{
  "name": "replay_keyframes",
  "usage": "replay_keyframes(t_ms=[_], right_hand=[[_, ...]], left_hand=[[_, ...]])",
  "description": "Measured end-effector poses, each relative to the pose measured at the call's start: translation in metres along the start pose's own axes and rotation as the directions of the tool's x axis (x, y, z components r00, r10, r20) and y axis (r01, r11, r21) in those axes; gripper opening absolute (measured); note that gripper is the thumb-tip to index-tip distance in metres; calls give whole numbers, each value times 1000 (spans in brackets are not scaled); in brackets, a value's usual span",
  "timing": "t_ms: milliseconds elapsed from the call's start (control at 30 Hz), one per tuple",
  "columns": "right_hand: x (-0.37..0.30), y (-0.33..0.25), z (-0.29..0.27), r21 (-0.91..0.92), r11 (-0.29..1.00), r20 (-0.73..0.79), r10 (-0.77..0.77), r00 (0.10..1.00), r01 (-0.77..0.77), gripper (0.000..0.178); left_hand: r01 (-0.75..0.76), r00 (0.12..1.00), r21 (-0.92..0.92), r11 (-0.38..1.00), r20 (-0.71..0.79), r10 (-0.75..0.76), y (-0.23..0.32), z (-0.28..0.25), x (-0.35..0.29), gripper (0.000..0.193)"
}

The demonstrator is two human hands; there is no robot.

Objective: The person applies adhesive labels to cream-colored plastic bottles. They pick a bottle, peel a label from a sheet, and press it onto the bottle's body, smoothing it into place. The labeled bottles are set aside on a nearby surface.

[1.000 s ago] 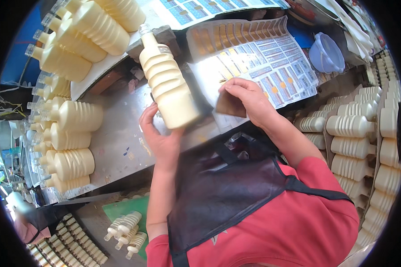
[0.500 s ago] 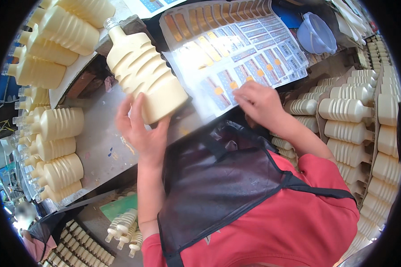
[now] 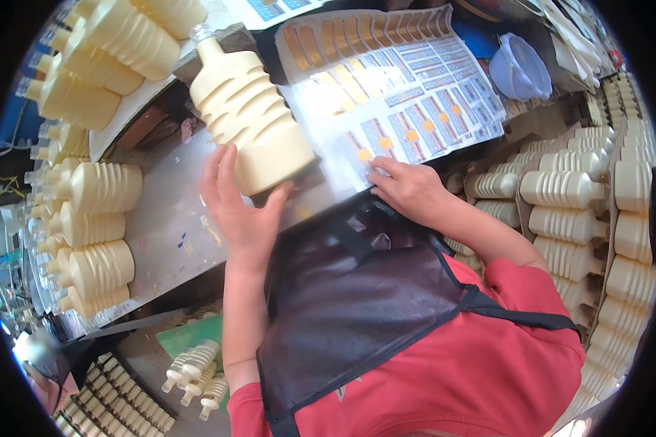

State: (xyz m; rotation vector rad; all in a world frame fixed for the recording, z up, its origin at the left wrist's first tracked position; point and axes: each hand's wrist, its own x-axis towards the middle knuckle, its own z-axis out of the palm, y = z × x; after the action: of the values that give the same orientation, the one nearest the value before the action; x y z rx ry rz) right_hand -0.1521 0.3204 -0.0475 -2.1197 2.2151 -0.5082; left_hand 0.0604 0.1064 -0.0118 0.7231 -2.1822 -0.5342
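A cream plastic bottle (image 3: pixel 255 120) with slanted grooves and a clear neck lies on the worktable, its neck pointing away from me and its base towards me. My left hand (image 3: pixel 242 207) is open around the base, with fingers at the bottle's left side and thumb spread below the bottom edge. To the right lies a sheet of labels (image 3: pixel 444 80), blue and gold, glossy with glare. My right hand (image 3: pixel 414 191) is closed, thumb and fingers bent together at the sheet's near edge beside a label with an orange spot. Its fingertips are partly hidden.
More cream bottles (image 3: pixel 98 189) stand in rows along the table's left edge. A light-blue bucket (image 3: pixel 519 67) is at the back right. Stacked bottles (image 3: pixel 565 186) fill the right side. Several small bottles (image 3: pixel 197 364) sit on something green at lower left, near another person (image 3: pixel 47 364).
My right hand has moved left and down to the label sheet's near edge. The left thumb has moved right, away from the fingers. The view has shifted slightly.
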Motion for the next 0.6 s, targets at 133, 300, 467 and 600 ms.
replay_keyframes(t_ms=[133,300,467,600], right_hand=[[5,-5,-4,49,999,-39,-3,999,5,31],[12,-1,-9,58,998,56,35,998,-38,28],[42,16,-25,202,972,-125,144,982,-117,21],[85,33,-35,295,941,-235,242,942,-168,17]], left_hand=[[29,999,23,999,-45,-28,-9,8,-3,77],[-12,999,-43,999,-37,11,-15,2,-1,71],[71,993,-46,996,100,-66,-5,-10,5,79],[223,975,-242,944,30,-222,-11,1,13,84]])
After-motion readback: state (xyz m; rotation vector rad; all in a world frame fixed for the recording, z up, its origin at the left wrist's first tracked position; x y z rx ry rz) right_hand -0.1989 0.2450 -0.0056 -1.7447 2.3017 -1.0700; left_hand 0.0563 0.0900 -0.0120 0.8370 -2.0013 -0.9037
